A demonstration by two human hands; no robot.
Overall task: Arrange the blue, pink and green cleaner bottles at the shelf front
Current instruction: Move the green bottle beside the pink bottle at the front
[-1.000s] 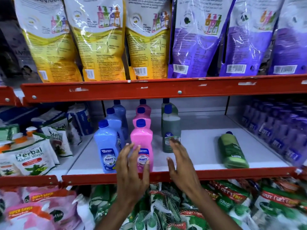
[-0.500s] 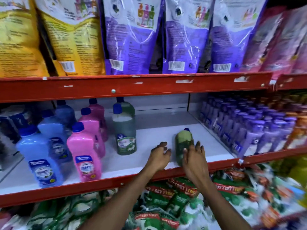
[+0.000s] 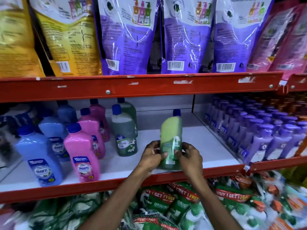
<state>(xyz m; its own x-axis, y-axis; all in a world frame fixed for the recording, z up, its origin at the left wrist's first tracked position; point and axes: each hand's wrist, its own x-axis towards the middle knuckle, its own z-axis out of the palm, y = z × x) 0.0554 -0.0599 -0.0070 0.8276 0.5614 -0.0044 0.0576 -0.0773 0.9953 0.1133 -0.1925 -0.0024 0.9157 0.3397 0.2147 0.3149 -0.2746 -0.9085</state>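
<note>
Front pink bottle (image 3: 82, 153) read "SHAKTI" on its label; front blue bottle (image 3: 39, 159) label likewise "SHAKTI", blurrier. Dark green bottle (image 3: 125, 135) showed "FREE" & "FLOOR". Netted packs (image 3: 167, 201) below the shelf: "BUY 1 GET 1 FREE", "ORIGINAL". Other print too blurred to read.

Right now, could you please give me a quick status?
Both hands, left and right, gripping green bottle, upright at shelf front. Nothing blocking.
</note>
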